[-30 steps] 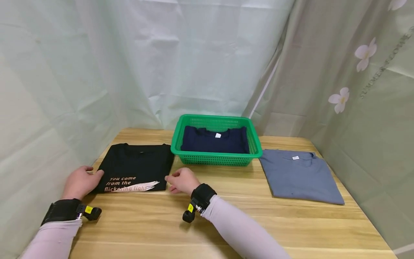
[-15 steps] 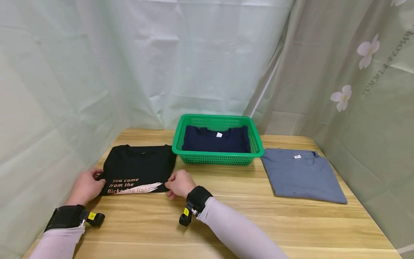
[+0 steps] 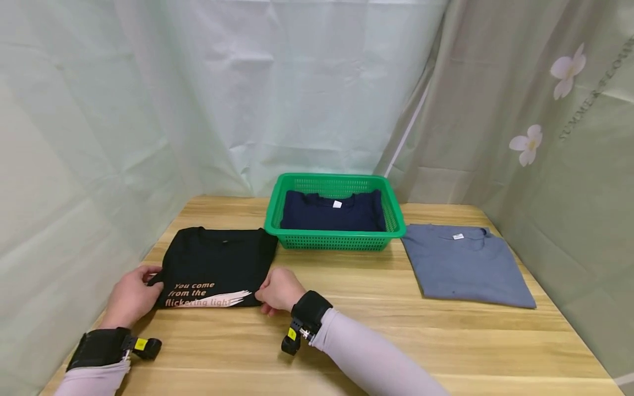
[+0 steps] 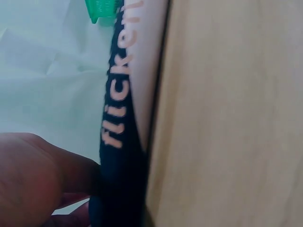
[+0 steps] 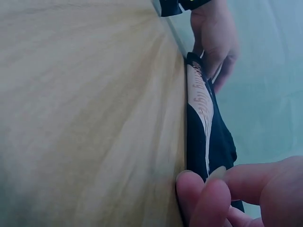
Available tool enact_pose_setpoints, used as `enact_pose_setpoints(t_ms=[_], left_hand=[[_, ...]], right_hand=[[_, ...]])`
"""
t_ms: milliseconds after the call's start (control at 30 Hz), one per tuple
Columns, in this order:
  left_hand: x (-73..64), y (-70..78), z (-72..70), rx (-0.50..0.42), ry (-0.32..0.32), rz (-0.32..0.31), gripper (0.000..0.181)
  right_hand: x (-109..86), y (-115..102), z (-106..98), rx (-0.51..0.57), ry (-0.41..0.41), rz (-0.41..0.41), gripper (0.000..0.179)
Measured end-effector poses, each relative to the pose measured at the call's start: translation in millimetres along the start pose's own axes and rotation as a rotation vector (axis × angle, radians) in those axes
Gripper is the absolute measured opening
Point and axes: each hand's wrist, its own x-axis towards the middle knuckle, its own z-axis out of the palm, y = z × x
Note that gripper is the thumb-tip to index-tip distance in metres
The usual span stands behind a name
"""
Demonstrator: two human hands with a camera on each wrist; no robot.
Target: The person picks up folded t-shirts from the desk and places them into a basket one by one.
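Note:
A folded black T-shirt [image 3: 218,264] with pink lettering and a white brush stroke lies at the left of the table. My left hand [image 3: 132,297] pinches its left side near the front corner, thumb on top. At the opposite front corner my right hand [image 3: 281,290] pinches the cloth between thumb and fingers. In the right wrist view the right fingertips [image 5: 189,184] close on the edge of the black T-shirt [image 5: 201,137]. The left wrist view shows the left hand [image 4: 42,179] at the shirt's side, its fingertips hidden behind the cloth.
A green plastic basket [image 3: 337,240] stands behind and right of the black shirt, with a folded navy T-shirt [image 3: 332,218] inside. A folded grey-blue T-shirt [image 3: 468,267] lies at the right of the wooden table [image 3: 356,286]. Curtains [image 3: 317,88] hang around the back and sides.
The black T-shirt has slid slightly toward me and to the right with both hands. The fingers of both hands have closed on its sides. The view has shifted a little.

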Motion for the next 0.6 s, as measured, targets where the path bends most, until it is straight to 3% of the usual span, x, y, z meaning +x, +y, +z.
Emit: enact_pose_setpoints(t_ms=[300,600], left_hand=[[-5.2,1.2,-9.6,0.011,-0.080,0.018,0.037],[-18.0,5.1,-17.4,0.016,-0.113,0.007,0.038]], right_hand=[[-14.6,0.6,-1.4,0.005,-0.004,-0.021,0.023],[-32.1,2.9,3.0,0.007,-0.023,-0.017,0.024]])
